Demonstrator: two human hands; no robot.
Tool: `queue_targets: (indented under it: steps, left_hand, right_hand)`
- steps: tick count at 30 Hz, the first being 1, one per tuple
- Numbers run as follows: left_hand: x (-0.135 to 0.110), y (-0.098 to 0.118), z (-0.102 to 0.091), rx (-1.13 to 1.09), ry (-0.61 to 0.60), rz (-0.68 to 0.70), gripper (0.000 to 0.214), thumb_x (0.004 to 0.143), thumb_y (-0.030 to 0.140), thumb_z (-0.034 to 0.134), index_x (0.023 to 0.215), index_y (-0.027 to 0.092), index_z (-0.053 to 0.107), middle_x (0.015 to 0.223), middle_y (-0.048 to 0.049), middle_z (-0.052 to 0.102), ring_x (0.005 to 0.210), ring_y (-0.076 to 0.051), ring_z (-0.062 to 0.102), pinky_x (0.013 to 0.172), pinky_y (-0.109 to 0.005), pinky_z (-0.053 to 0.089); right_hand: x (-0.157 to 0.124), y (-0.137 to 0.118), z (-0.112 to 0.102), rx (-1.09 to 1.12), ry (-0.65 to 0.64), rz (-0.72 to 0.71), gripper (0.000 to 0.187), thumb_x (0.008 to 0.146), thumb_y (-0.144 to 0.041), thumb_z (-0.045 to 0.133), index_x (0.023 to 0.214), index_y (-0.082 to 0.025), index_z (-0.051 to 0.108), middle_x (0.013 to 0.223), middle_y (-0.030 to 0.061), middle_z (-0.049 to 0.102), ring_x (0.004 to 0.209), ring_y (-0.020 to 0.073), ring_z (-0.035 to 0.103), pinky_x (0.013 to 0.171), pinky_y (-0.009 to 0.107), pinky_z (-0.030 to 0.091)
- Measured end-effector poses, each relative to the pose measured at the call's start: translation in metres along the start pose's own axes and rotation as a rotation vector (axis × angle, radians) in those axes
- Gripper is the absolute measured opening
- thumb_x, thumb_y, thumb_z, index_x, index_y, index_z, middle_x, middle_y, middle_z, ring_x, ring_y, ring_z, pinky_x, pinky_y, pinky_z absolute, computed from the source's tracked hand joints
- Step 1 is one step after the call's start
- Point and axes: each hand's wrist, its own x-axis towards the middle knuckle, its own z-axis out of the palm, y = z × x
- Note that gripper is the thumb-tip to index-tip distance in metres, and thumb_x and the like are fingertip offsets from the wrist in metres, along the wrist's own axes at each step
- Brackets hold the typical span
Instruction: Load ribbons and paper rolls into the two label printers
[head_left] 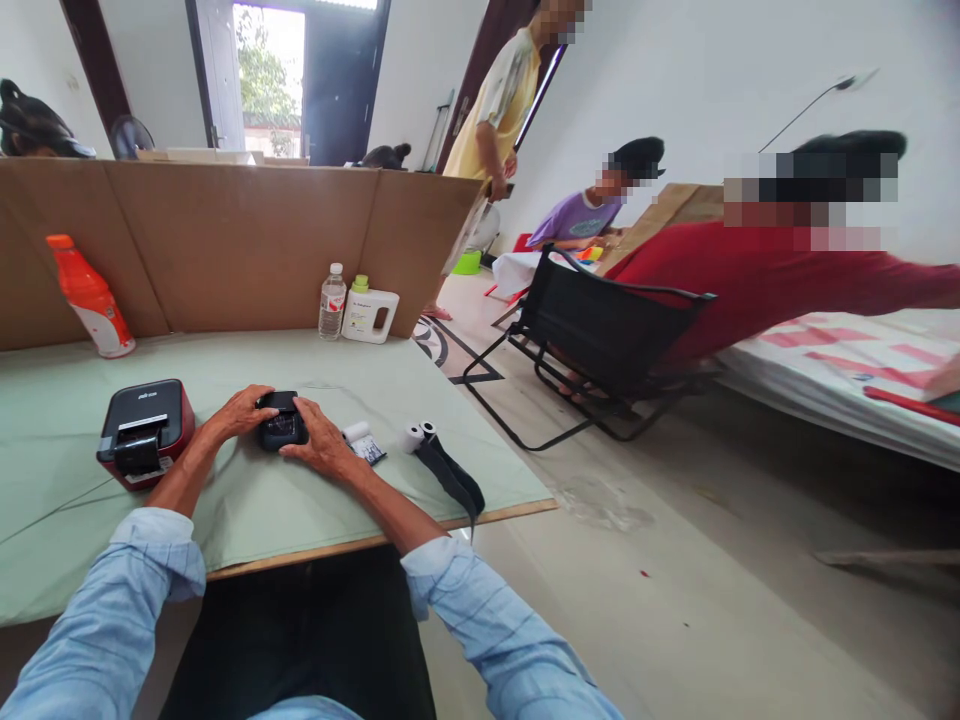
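Both hands are gripping the small black device point(282, 424) on the green table point(60, 440); left hand point(241, 410) is clasping its left side; right hand point(321, 440) is clasping its right.

I see the tabletop point(247, 372) carrying a red printer point(145, 432), black device point(282, 427), paper rolls point(410, 437), orange bottle point(91, 297), water bottle point(331, 302), jug point(370, 314).

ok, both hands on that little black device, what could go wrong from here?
1. The black strap hangs over the table edge next to the white paper roll, close to the right hand. A snagged sleeve could drag both off.
2. The red printer sits right beside the forearm of the left hand. An elbow shift might shove it while both hands press the small black device.
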Motion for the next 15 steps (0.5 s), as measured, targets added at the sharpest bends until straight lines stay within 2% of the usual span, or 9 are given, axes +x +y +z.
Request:
queue_targets:
  steps: [3,5,8,12,15]
  left_hand:
    - [-0.013,-0.003,-0.001,-0.015,-0.032,0.037,0.069,0.085,0.059,0.068,0.141,0.019,0.065,0.148,-0.0156,0.064,0.138,-0.035,0.059,0.120,-0.051,0.044]
    - [-0.027,-0.004,0.001,0.003,-0.064,0.017,0.088,0.076,0.063,0.078,0.149,0.019,0.059,0.159,-0.0187,0.053,0.149,-0.039,0.049,0.124,-0.053,0.039]
    - [-0.046,-0.002,0.006,0.061,-0.077,-0.039,0.109,0.065,0.059,0.089,0.159,0.021,0.049,0.167,-0.0205,0.042,0.155,-0.044,0.039,0.125,-0.055,0.037]
    - [-0.053,0.007,0.011,0.148,-0.077,-0.091,0.108,0.069,0.052,0.087,0.163,0.023,0.042,0.170,-0.0215,0.036,0.154,-0.044,0.042,0.124,-0.055,0.038]
    - [-0.051,0.011,0.011,0.197,-0.095,-0.112,0.105,0.072,0.052,0.085,0.163,0.023,0.042,0.172,-0.0216,0.033,0.154,-0.046,0.041,0.123,-0.056,0.038]
  right_hand:
    - [0.000,0.001,-0.001,-0.018,-0.023,-0.005,0.105,0.080,-0.039,0.086,0.167,-0.026,0.028,0.168,0.0162,0.035,0.155,0.0323,0.040,0.127,0.050,0.036]
    - [-0.001,0.001,-0.001,-0.029,-0.027,-0.015,0.106,0.080,-0.039,0.086,0.167,-0.026,0.027,0.168,0.0162,0.035,0.155,0.0325,0.040,0.127,0.050,0.037]
    - [-0.003,0.000,-0.002,-0.050,-0.027,-0.043,0.106,0.081,-0.039,0.086,0.167,-0.025,0.026,0.168,0.0165,0.035,0.156,0.0321,0.039,0.127,0.051,0.036]
    - [0.000,0.000,-0.002,-0.093,-0.044,-0.027,0.102,0.081,-0.040,0.086,0.165,-0.022,0.032,0.167,0.0187,0.037,0.156,0.0327,0.039,0.127,0.052,0.036]
    - [0.004,0.000,-0.002,-0.124,-0.065,0.011,0.102,0.079,-0.043,0.087,0.164,-0.023,0.035,0.167,0.0183,0.038,0.156,0.0342,0.039,0.125,0.054,0.038]
